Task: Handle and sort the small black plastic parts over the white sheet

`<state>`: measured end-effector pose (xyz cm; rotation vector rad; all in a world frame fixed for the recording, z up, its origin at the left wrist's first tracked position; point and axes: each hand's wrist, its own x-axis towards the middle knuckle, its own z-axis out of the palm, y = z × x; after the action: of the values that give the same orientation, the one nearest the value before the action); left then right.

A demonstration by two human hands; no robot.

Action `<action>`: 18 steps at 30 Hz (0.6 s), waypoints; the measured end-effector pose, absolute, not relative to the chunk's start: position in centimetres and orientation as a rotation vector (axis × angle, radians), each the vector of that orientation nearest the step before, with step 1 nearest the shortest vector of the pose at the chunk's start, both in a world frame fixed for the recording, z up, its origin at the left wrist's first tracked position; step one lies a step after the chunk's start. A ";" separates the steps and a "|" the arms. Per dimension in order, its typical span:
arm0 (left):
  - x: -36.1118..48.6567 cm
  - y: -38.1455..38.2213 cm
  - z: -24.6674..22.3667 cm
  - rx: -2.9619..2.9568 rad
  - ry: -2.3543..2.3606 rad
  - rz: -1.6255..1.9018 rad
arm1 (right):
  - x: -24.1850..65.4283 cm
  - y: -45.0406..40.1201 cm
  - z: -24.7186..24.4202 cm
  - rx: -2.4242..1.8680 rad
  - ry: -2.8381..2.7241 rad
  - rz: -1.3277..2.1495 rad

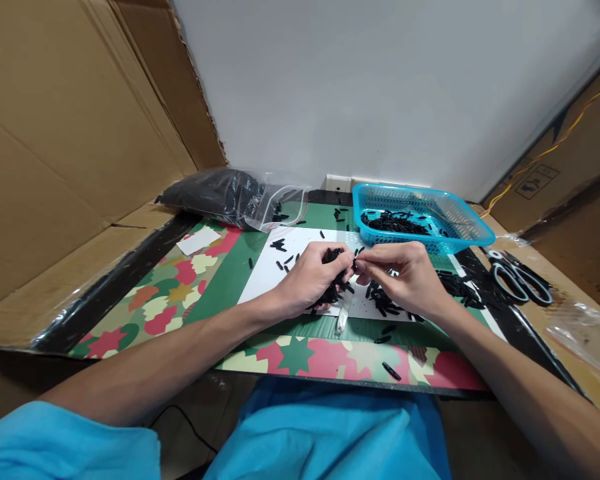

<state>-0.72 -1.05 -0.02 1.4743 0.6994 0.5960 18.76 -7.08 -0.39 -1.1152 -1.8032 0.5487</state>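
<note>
My left hand [311, 277] is closed around a bunch of small black elongated pieces [334, 283], which stick out below the fingers. Close against it, my right hand [397, 270] pinches one small black piece [356, 261] between thumb and fingertips. Both hands are over a white sheet [257, 280] on the table. A loose pile of the same black pieces [384, 300] lies under my right hand. Between the hands, a narrow clear plastic strip [344, 313] hangs or lies; which of the two I cannot tell.
A blue plastic basket [480, 235] with black pieces stands at the back right. Scissors [517, 280] lie at the right. A zip bag [220, 197] full of black material rests at the back left. Cardboard [70, 133] walls the left side. Stray pieces lie near the front edge.
</note>
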 end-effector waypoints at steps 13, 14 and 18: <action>0.1 -1.6 -0.1 1.307 0.694 0.635 | 17.9 -7.2 -0.6 -1.252 -1.689 0.436; 0.2 -1.7 0.1 1.285 0.685 0.629 | 18.0 -7.2 -0.6 -1.244 -1.680 0.444; 0.2 -1.8 0.8 1.228 0.674 0.623 | 18.3 -7.3 -0.4 -1.163 -1.650 0.494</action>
<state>0.15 -1.80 0.79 1.2277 0.6742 0.6231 18.32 -7.28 -0.35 -1.1630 -1.6498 0.4942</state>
